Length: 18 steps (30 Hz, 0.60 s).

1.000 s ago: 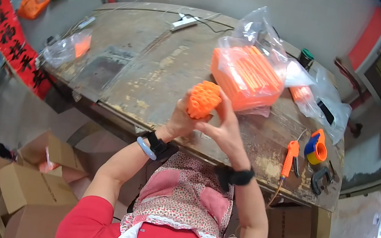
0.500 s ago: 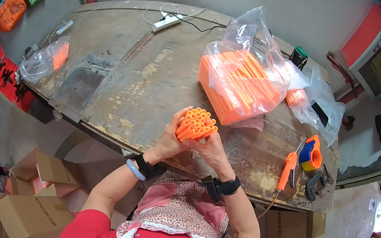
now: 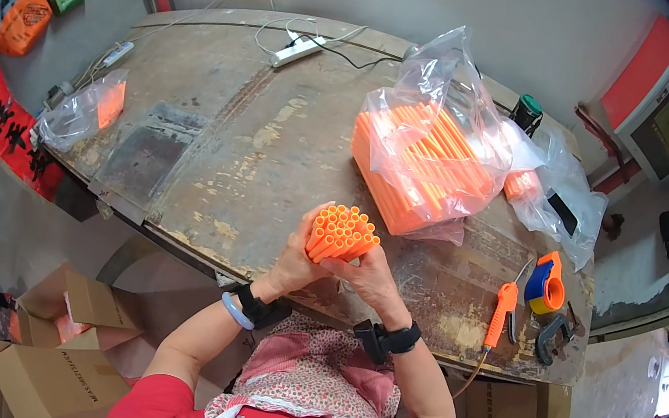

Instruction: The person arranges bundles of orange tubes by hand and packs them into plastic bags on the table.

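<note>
A bundle of orange plastic tubes (image 3: 341,234) stands between my two hands, its open round ends facing up. My left hand (image 3: 294,259) wraps round the bundle's left side. On its right side my right hand (image 3: 372,278) closes on the same tubes, thumb across the front. The lower ends of the tubes are hidden by my hands. Beyond them on the table lies a clear plastic bag (image 3: 481,167) full of long orange tubes (image 3: 396,179), its mouth loose and crumpled upward.
An orange glue gun (image 3: 501,314), a tape dispenser (image 3: 547,284) and a black clamp (image 3: 550,335) lie at the table's right. A white power strip (image 3: 298,52) lies at the back. Cardboard boxes (image 3: 62,380) stand on the floor at the lower left.
The tube ends have shifted, with several on the right now leaning outward where a gap showed before. My hands stay round the bundle. The whole view has moved slightly.
</note>
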{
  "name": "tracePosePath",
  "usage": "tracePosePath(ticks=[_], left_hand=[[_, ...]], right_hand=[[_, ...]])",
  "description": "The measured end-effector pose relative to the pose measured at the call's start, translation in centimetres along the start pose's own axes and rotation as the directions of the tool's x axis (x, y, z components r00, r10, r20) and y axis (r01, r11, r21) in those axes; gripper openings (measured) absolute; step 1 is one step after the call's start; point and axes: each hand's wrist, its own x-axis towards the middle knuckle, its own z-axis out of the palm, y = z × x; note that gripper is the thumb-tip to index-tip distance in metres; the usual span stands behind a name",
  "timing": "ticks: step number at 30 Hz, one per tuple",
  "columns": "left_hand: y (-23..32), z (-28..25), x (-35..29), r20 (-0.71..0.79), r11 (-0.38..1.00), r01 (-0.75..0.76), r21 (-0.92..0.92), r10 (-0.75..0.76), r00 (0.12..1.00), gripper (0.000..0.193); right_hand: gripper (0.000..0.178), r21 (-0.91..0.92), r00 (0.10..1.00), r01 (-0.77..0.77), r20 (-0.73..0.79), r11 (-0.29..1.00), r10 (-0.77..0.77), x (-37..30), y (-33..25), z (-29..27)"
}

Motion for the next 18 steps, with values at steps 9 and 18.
tracePosePath(ticks=[9,18], left_hand=[[-0.4,0.0,-0.1,-0.030,0.999,0.041,-0.024,-0.042,0.999,0.090],[-0.1,-0.1,-0.1,-0.037,0.999,0.023,-0.029,-0.024,0.999,0.090]], right_hand=[[0.040,0.027,1.000,-0.018,0.015,0.999,0.018,-0.1,-0.1,0.1],[0.067,-0.064,0.994,0.009,0.109,0.998,-0.002,0.4,0.4,-0.3]])
